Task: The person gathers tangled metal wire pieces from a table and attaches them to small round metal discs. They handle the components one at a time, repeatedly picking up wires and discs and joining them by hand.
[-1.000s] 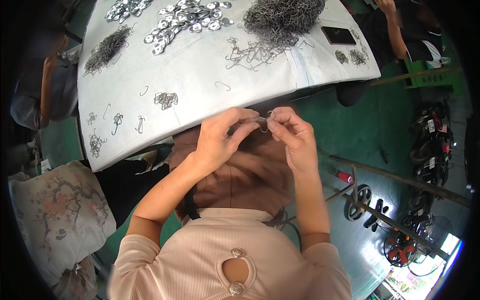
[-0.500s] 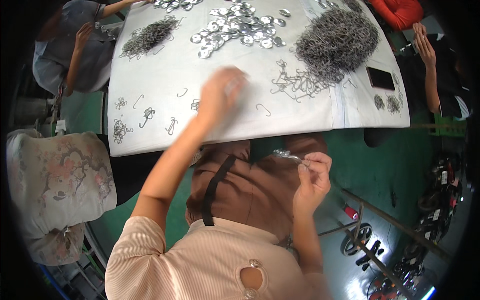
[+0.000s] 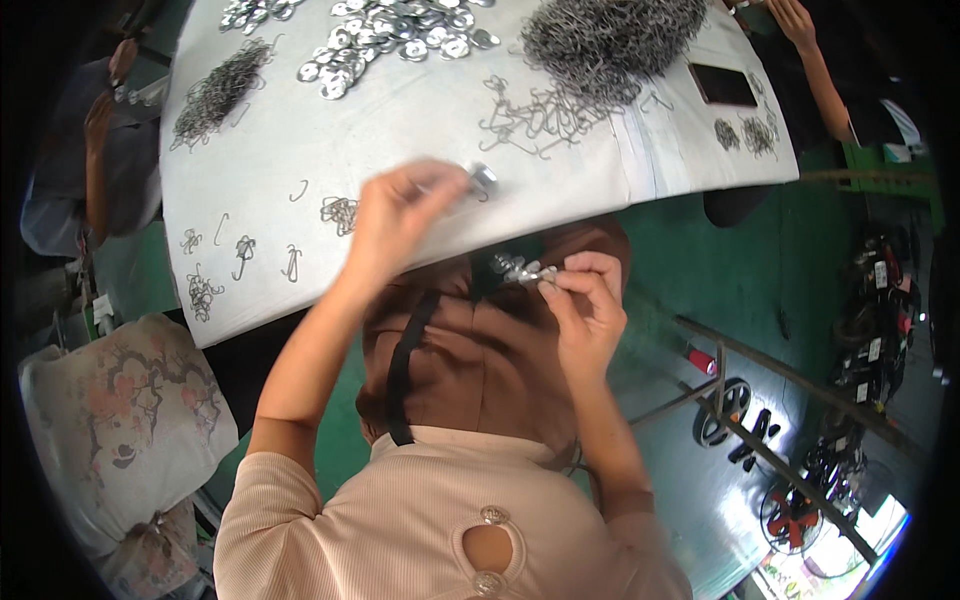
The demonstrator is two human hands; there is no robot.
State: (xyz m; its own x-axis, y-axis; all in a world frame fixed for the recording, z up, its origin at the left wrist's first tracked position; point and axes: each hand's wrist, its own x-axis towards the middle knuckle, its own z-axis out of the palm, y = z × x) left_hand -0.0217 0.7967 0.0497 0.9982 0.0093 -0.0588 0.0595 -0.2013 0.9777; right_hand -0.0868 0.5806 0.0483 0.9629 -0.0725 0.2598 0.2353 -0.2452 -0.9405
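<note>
Over the near part of the white-covered table, my left hand has its thumb and fingers pinched at a shiny metal disc, which is blurred by motion. A thin bent wire hook shows right by this disc. In front of the table edge, above my lap, my right hand pinches the end of a cluster of small shiny metal pieces. How those pieces are joined is too small to make out. Beside my left wrist lies a small heap of wire hooks.
Farther off lie a pile of metal discs, a big dark heap of wire hooks and loose hooks. A phone rests at the right. Other people's hands show at both sides. A cloth-covered chair stands at left.
My left hand has come nearer, bringing the disc to the lone wire hook. My right hand still holds the shiny cluster. The whole view has shifted and tilted.
</note>
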